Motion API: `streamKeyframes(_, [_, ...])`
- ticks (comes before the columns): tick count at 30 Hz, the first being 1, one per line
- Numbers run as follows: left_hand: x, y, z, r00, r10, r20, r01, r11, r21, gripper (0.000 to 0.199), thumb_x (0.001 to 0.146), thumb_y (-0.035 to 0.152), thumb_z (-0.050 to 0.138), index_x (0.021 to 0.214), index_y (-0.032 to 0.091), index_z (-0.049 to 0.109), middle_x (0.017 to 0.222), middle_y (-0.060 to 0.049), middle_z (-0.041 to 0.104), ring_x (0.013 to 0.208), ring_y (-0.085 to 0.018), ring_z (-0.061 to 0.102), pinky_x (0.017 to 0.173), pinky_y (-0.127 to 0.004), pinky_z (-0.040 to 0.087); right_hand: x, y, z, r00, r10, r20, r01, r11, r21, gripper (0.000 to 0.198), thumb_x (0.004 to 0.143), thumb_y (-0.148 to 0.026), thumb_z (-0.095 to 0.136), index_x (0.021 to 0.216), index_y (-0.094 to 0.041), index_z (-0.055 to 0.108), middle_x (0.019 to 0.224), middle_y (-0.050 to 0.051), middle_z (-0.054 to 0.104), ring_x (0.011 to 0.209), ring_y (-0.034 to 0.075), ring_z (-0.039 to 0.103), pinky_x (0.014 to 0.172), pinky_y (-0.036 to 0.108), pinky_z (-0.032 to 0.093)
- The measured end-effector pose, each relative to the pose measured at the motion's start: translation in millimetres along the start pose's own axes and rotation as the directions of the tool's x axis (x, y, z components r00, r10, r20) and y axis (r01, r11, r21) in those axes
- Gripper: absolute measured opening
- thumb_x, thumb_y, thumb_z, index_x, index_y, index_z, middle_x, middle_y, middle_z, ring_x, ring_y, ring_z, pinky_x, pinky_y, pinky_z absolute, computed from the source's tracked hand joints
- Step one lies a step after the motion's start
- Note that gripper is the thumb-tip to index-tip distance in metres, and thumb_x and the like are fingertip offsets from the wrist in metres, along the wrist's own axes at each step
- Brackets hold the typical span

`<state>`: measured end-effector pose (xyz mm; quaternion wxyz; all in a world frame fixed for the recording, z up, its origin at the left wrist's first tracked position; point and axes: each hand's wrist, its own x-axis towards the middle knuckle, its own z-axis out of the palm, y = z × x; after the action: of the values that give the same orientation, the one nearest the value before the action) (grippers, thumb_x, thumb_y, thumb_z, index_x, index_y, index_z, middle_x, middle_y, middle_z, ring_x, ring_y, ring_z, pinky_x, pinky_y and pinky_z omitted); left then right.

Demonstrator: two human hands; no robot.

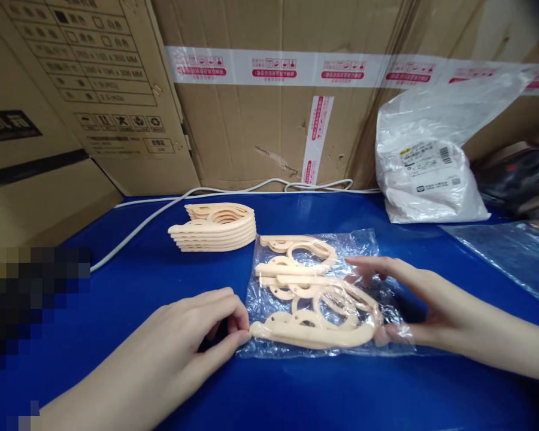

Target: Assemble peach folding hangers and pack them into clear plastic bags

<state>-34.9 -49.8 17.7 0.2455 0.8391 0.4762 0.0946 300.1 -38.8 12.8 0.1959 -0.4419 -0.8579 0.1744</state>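
A clear plastic bag lies flat on the blue surface, with several peach-coloured folding hangers side by side inside it. My left hand is closed, thumb and forefinger pinched on the bag's lower left corner, beside one hanger's tip. At the bag's right edge, my right hand is open, its thumb and fingers spread wide. The right thumb touches the bag near the rounded end of the lowest hanger, and the fingertips rest over its upper right part. Behind the left hand stands a neat stack of folded hangers.
Cardboard boxes wall off the back and left. A white cable runs along the back of the blue table. A filled white plastic bag stands at back right, near a flat clear plastic sheet.
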Motion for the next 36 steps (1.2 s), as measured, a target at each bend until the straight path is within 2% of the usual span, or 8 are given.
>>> streamKeyframes(5, [0.6,1.2,0.6,1.0,-0.02,0.001,0.02,1.0,-0.014,0.024,0.094,0.036,0.046,0.079,0.024,0.061,0.073,0.004,0.063,0.058,-0.011,0.053,0.056,-0.02,0.04,10.2,-2.9,12.6,1.0,0.005,0.027,-0.007,0.997,0.079,0.071,0.074,-0.049,0.076,0.137,-0.03,0.049,0.133,0.007,0.062,0.117,0.029,0.061,0.092,0.043,0.056])
streamKeyframes(9, [2.0,2.9,0.5,1.0,-0.031,-0.003,0.03,0.999,-0.031,0.024,0.094,0.036,0.046,0.079,0.023,0.061,0.073,0.004,0.064,0.059,-0.012,0.054,0.056,-0.021,0.04,13.4,-2.2,14.2,0.999,0.007,0.036,-0.012,0.989,0.145,0.066,0.075,-0.046,0.077,0.133,-0.029,0.052,0.132,0.007,0.063,0.117,0.028,0.062,0.094,0.042,0.055])
streamKeyframes(16, [-2.7,-0.5,3.6,0.997,-0.038,-0.068,0.034,0.998,-0.061,0.018,0.093,0.039,0.049,0.092,0.024,0.059,0.075,0.003,0.064,0.061,-0.013,0.058,0.056,-0.021,0.043,15.7,-5.8,13.1,0.999,0.033,0.012,-0.035,0.973,0.226,0.063,0.073,-0.046,0.078,0.13,-0.028,0.057,0.129,0.007,0.065,0.117,0.031,0.062,0.094,0.044,0.055])
streamKeyframes(21, [-3.7,-3.1,6.5,0.999,0.02,-0.04,-0.022,0.998,-0.062,0.018,0.097,0.034,0.043,0.091,0.025,0.057,0.088,0.003,0.065,0.073,-0.012,0.061,0.064,-0.02,0.045,17.4,-3.6,12.2,1.0,0.025,0.011,-0.026,0.973,0.229,0.065,0.074,-0.045,0.078,0.132,-0.027,0.055,0.128,0.009,0.065,0.113,0.031,0.064,0.093,0.046,0.055])
streamKeyframes(29, [-4.0,-2.1,3.9,0.996,0.064,-0.056,-0.066,0.997,-0.036,0.018,0.097,0.03,0.043,0.09,0.025,0.059,0.088,0.002,0.066,0.074,-0.013,0.062,0.065,-0.02,0.047,17.2,-4.9,9.3,0.999,0.003,0.052,-0.014,0.977,0.213,0.067,0.075,-0.043,0.077,0.136,-0.029,0.051,0.128,0.006,0.065,0.115,0.027,0.063,0.093,0.039,0.055])
streamKeyframes(32, [-3.7,-4.4,-4.2,0.989,0.026,-0.145,-0.025,1.0,0.013,0.02,0.095,0.036,0.043,0.091,0.026,0.06,0.085,0.001,0.067,0.068,-0.015,0.063,0.061,-0.022,0.048,15.7,0.5,-0.3,0.996,-0.01,0.086,-0.005,0.984,0.175,0.072,0.078,-0.04,0.074,0.142,-0.032,0.043,0.127,0.004,0.065,0.115,0.026,0.062,0.094,0.038,0.055])
streamKeyframes(34, [-0.8,-7.3,-8.8,0.97,-0.021,-0.243,0.039,0.997,0.072,0.024,0.093,0.041,0.043,0.097,0.026,0.061,0.083,0.0,0.068,0.064,-0.017,0.063,0.058,-0.025,0.048,16.1,6.9,-6.6,0.999,-0.011,0.048,0.003,0.988,0.152,0.061,0.085,-0.037,0.065,0.142,-0.032,0.044,0.125,0.005,0.065,0.116,0.026,0.062,0.094,0.039,0.055])
streamKeyframes(36, [4.6,-10.2,-10.2,0.958,-0.044,-0.284,0.088,0.986,0.141,0.028,0.092,0.044,0.044,0.103,0.025,0.061,0.087,-0.002,0.07,0.065,-0.019,0.064,0.057,-0.028,0.048,18.1,13.1,-9.9,1.0,0.013,-0.004,-0.012,0.989,0.145,0.05,0.092,-0.034,0.055,0.141,-0.031,0.045,0.126,0.006,0.065,0.116,0.025,0.062,0.095,0.04,0.054])
